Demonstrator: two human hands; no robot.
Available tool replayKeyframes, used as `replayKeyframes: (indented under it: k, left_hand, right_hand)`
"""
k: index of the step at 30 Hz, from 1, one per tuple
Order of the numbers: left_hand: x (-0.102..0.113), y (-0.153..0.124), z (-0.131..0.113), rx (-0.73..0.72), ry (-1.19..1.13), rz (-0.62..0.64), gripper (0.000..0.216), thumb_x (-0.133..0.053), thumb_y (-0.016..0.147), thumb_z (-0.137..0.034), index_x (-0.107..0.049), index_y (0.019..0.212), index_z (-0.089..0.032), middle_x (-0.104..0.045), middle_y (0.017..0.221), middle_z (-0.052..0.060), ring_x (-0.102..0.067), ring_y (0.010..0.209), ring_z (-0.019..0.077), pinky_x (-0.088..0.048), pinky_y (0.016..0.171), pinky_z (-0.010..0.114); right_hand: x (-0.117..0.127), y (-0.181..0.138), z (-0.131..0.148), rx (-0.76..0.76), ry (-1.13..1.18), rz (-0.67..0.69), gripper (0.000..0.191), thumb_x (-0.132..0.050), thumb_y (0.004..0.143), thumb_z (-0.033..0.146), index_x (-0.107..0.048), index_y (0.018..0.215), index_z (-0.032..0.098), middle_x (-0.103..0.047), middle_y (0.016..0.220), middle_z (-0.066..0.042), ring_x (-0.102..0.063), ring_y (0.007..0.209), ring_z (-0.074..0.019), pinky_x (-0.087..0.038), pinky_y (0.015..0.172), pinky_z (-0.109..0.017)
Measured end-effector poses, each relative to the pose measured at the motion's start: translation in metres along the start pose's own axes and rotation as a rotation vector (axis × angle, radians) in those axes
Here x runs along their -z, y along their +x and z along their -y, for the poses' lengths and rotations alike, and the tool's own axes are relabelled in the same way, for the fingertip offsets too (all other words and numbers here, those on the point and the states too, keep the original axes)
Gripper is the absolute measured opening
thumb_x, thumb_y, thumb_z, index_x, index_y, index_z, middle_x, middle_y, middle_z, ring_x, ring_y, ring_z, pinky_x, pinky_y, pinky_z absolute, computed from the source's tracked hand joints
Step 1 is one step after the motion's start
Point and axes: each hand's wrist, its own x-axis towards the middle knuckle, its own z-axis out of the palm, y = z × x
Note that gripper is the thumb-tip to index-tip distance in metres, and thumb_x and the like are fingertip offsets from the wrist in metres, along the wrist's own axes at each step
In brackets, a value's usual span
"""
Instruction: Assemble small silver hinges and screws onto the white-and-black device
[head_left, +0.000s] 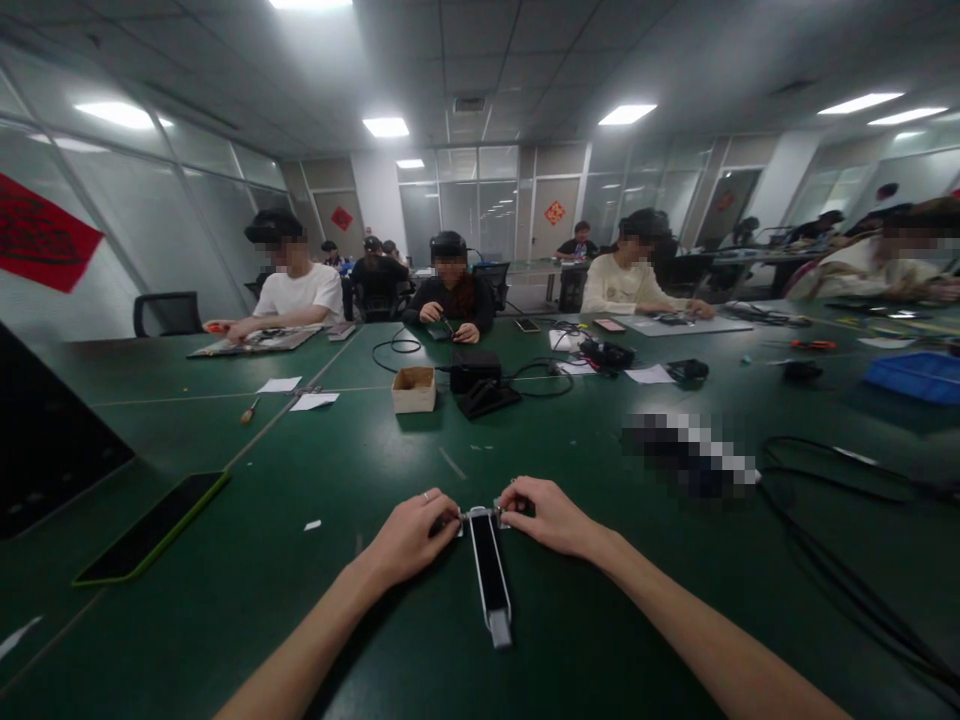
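A long narrow black strip with a silver frame lies lengthwise on the green table in front of me. My left hand is curled at the strip's far end on its left side, fingers pinched against the silver corner. My right hand is curled at the same end on the right side, fingertips pressed to the frame. A ring shows on a left finger. Whatever small part sits under the fingertips is hidden.
A phone in a green case lies at my left. A cardboard box and a black device with cables stand ahead. Black cables trail at right, a blue tray further back. Several people work across the table.
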Motion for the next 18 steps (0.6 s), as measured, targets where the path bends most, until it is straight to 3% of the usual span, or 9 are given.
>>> replayKeyframes:
  k: [18]
  left_hand:
    - [0.0032,0.0,-0.0029,0.012,-0.018,0.009,0.015,-0.046,0.088,-0.024,-0.06,0.09,-0.019,-0.059,0.085,0.003,-0.056,0.075,0.015,-0.044,0.068,0.024]
  right_hand:
    - [0.004,-0.0002,0.0069,0.075,-0.118,-0.052,0.02,-0.047,0.091,0.024,-0.065,0.09,0.016,-0.06,0.085,-0.004,-0.054,0.073,-0.0133,-0.044,0.065,-0.026]
